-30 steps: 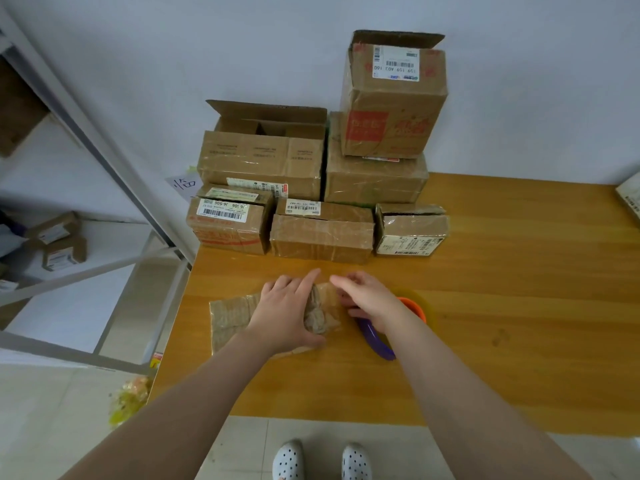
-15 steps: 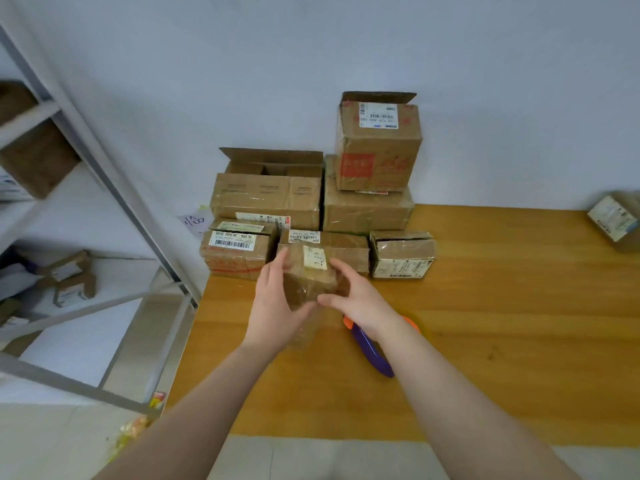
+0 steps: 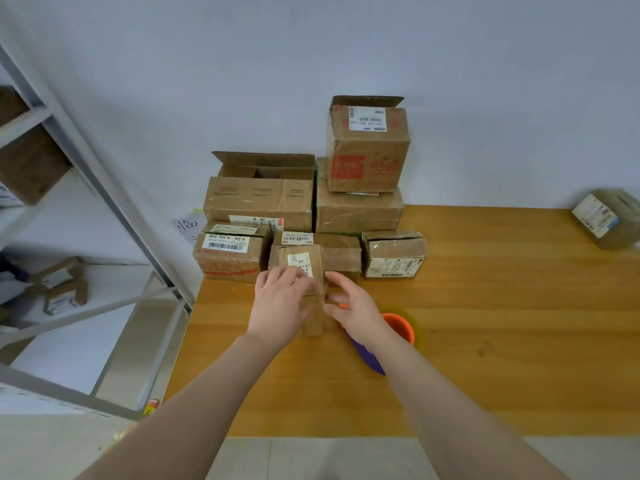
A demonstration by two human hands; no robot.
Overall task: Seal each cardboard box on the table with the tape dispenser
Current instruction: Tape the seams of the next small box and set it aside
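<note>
Wooden table (image 3: 485, 341) stood against pale wall (image 3: 485, 81), shelving (image 3: 114, 202) left. Small box (image 3: 312, 320) stood on end before stacked boxes (image 3: 263, 199), long axis vertical; left hand (image 3: 280, 303) gripped it, right hand (image 3: 356, 313) touched its side with spread fingers (image 3: 333, 277).

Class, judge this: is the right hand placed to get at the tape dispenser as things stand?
Probably yes. The tape dispenser lies on the table just beneath the right hand, nothing between them; it need only leave the box.

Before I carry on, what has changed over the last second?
The small box, lying flat a second ago, was lifted by both hands and now stands on end; the left hand grips it, the right hand touches its side. Tape dispenser and stacked boxes stayed put.
</note>
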